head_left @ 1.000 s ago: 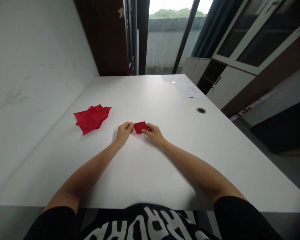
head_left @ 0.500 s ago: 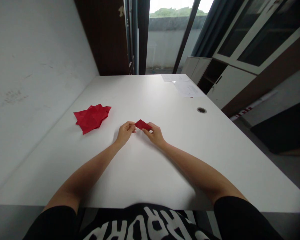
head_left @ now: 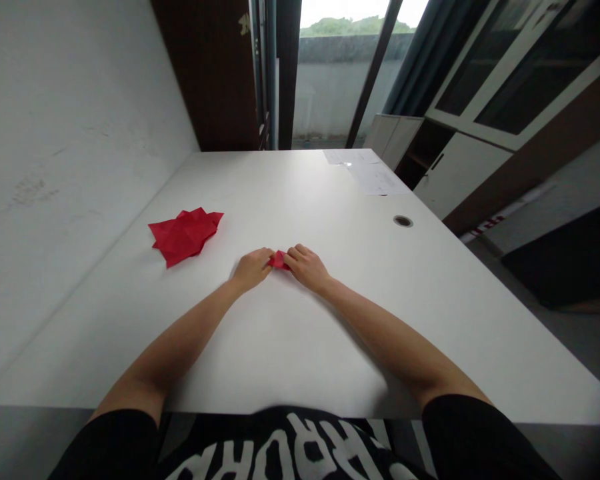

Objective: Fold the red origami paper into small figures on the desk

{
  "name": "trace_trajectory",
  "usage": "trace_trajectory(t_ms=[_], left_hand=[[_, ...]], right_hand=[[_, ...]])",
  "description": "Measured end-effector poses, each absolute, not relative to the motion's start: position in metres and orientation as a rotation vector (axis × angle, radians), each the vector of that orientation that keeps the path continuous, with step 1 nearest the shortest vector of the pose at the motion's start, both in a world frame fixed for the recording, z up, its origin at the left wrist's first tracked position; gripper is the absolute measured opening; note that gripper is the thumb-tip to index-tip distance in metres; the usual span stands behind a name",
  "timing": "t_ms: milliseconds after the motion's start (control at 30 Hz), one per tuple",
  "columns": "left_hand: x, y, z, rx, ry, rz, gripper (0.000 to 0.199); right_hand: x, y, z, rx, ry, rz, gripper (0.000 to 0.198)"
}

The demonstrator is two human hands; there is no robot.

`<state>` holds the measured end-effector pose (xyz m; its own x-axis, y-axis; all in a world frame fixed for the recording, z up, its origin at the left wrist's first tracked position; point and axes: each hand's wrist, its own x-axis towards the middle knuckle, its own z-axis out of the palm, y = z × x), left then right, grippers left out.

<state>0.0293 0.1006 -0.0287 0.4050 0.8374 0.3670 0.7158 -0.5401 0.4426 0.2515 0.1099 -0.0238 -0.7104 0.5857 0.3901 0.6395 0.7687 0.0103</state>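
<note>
Between my two hands is a small folded piece of red paper [head_left: 280,260], low over the middle of the white table. My left hand [head_left: 253,268] grips its left end, fingers closed. On the right end, the fingers of my right hand [head_left: 306,265] are closed over the paper and hide much of it. Only the middle of the folded piece shows, with a raised crease. Off to the left lies a loose pile of red folded paper [head_left: 186,235] with pointed corners, apart from both hands.
The white table [head_left: 290,353] meets a wall [head_left: 80,167] on the left. Sheets of white paper [head_left: 375,179] lie at its far right corner, and a round cable hole [head_left: 403,221] sits near the right edge. Cabinets [head_left: 465,167] stand beyond that edge.
Both hands have turned palm-down and lowered slightly towards the table. The red paper, a flat diamond before, now shows less of itself and looks bent between the fingers. The pile has stayed put.
</note>
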Motion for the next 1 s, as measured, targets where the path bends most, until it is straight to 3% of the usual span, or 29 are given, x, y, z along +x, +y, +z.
trace_trajectory(t_ms=[333,467,600,800,933,1000], left_hand=[[0.025,0.105,-0.032,2.489,1.323,0.777,0.008],[0.024,0.107,-0.031,2.448,1.403,0.734,0.015],[0.028,0.107,-0.031,2.378,1.492,0.729,0.019],[0.036,0.107,-0.038,2.303,1.635,0.759,0.023],[0.04,0.106,-0.041,2.291,1.685,0.835,0.011],[0.041,0.105,-0.042,2.323,1.7,0.876,0.015]], right_hand=[[0.259,0.123,-0.033,-1.027,-2.465,0.288,0.014],[0.263,0.128,-0.033,-1.093,-2.346,0.439,0.018],[0.262,0.125,-0.034,-1.273,-2.27,0.371,0.023],[0.254,0.123,-0.042,-1.446,-2.186,0.315,0.013],[0.249,0.121,-0.045,-1.45,-2.221,0.213,0.013],[0.247,0.12,-0.045,-1.443,-2.238,0.178,0.014]])
